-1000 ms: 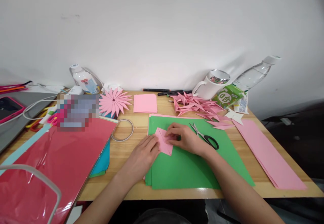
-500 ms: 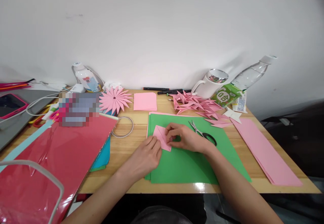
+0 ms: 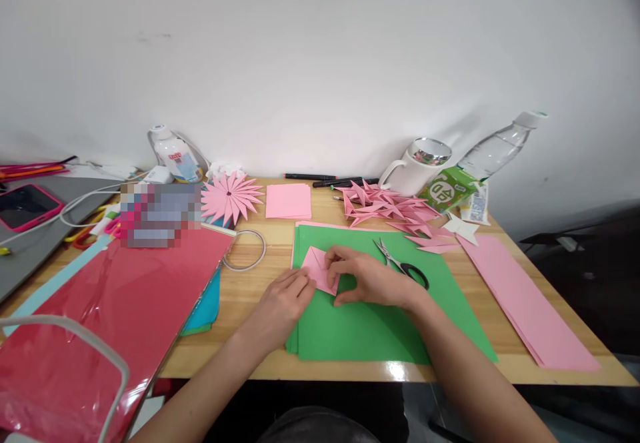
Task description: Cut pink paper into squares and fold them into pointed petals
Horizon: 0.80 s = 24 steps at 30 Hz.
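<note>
A small folded square of pink paper [image 3: 317, 268] with crease lines lies turned to a diamond on the green paper sheets [image 3: 370, 336]. My left hand [image 3: 287, 303] has its fingers closed at the paper's left corner, holding it. At the right side, the curled fingers of my right hand [image 3: 367, 276] touch the paper, and the thumb stands apart, below them, over the green sheet. The right fingers cover part of the square. Scissors [image 3: 403, 264] with black handles lie on the green sheet, just beyond my right hand.
A pink paper flower [image 3: 229, 194], a stack of pink squares [image 3: 289, 201] and a heap of folded pink pieces [image 3: 390, 206] lie at the back. A tape roll [image 3: 245, 251] sits left. A white mug [image 3: 415, 168] and water bottle [image 3: 505, 146] stand right, beyond pink strips [image 3: 530, 303].
My right thumb has moved away from the fingers, down off the paper. My left hand has shifted slightly left and the pink square has turned a little.
</note>
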Each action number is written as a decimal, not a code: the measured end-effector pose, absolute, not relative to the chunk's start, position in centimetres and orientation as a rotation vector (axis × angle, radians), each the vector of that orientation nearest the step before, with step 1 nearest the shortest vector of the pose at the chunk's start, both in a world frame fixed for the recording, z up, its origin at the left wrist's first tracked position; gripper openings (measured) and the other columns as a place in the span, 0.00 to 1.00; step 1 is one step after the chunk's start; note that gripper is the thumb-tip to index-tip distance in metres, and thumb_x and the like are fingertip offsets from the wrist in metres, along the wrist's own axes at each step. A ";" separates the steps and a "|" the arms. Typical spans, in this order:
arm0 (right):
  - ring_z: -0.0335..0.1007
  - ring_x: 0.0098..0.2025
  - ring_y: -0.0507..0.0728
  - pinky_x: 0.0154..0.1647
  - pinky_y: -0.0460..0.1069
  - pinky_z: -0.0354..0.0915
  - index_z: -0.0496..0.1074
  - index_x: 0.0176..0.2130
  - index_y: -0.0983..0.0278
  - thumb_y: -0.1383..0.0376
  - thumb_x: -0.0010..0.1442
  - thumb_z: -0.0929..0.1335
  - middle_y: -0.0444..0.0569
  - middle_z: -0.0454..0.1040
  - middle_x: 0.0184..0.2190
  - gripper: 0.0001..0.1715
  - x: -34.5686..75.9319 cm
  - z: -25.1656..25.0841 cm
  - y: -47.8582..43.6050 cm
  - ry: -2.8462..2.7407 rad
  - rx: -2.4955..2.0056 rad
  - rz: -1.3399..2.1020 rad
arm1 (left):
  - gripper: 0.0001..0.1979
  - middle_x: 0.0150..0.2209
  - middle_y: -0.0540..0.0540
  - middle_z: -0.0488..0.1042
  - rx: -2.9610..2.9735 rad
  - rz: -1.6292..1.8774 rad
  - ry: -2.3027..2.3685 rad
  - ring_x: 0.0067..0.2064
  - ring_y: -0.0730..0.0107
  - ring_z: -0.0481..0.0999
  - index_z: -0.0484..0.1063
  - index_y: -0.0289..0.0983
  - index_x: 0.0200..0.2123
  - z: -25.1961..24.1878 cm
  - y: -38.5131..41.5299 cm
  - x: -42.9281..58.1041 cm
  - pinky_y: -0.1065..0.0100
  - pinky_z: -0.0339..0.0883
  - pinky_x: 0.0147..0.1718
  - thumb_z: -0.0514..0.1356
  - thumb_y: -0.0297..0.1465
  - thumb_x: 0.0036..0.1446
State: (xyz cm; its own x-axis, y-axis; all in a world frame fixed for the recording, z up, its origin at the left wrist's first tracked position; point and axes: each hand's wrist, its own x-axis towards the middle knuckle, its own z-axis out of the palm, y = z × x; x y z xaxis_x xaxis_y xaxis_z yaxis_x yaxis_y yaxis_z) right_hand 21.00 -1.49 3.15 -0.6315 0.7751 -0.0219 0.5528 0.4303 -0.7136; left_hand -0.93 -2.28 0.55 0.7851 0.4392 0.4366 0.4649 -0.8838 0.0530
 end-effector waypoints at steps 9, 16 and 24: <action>0.68 0.34 0.53 0.36 0.46 0.63 0.71 0.32 0.66 0.71 0.56 0.66 0.48 0.73 0.32 0.03 20.9 2.6 -1.2 -2.375 -1.064 0.925 | 0.10 0.32 0.45 0.75 -3.034 -1.124 -1.006 0.42 0.64 0.71 0.70 0.35 0.43 -0.7 -2.2 -1.1 0.64 0.71 0.38 0.54 0.24 0.60; 0.65 0.28 0.51 0.30 0.44 0.61 0.71 0.36 0.66 0.68 0.59 0.65 0.46 0.74 0.29 0.06 20.5 2.5 -1.3 -2.266 -1.231 0.959 | 0.08 0.31 0.46 0.71 -3.123 -1.298 -1.352 0.31 0.72 0.73 0.74 0.36 0.39 -0.5 -1.5 -1.0 0.71 0.69 0.28 0.55 0.27 0.60; 0.66 0.28 0.51 0.30 0.44 0.61 0.74 0.33 0.66 0.65 0.60 0.66 0.47 0.74 0.28 0.09 20.2 2.1 -1.0 -2.216 -1.219 0.962 | 0.10 0.31 0.46 0.72 -3.164 -1.242 -1.182 0.36 0.69 0.72 0.72 0.37 0.43 -0.6 -1.5 -1.4 0.69 0.69 0.31 0.54 0.28 0.61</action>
State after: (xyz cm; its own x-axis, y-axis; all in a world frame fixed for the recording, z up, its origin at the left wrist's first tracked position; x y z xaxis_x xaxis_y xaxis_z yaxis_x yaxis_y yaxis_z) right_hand 20.20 -1.01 2.10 -0.5201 0.8532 0.0401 0.5532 0.3723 -0.7453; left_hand -1.38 -1.48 -0.64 0.5693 0.7002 0.4310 0.3958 -0.6928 0.6028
